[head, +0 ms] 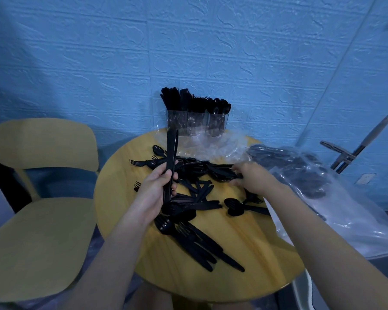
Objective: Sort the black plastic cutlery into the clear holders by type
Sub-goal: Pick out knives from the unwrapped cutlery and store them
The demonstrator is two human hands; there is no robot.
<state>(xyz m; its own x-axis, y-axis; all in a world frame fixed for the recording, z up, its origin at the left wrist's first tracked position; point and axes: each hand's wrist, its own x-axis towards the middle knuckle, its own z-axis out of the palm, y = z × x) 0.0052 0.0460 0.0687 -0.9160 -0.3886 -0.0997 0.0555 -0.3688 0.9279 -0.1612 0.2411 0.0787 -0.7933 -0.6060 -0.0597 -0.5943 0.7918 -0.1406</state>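
Black plastic forks, spoons and knives lie in a loose heap [195, 193] across the round wooden table [251, 247]. My left hand [154, 189] grips a small bundle of black knives [171, 153], held upright with the blades pointing up. My right hand [251, 177] reaches into the far side of the heap and pinches a black knife [222, 170] lying flat there. At the table's back edge stand the clear holders [195, 124], three compartments side by side, packed with black cutlery standing on end.
Crumpled clear plastic wrap [213, 145] lies in front of the holders. A large clear bag [323, 191] with more black cutlery hangs over the table's right side. A yellow wooden chair [38, 220] stands to the left. The blue wall is close behind.
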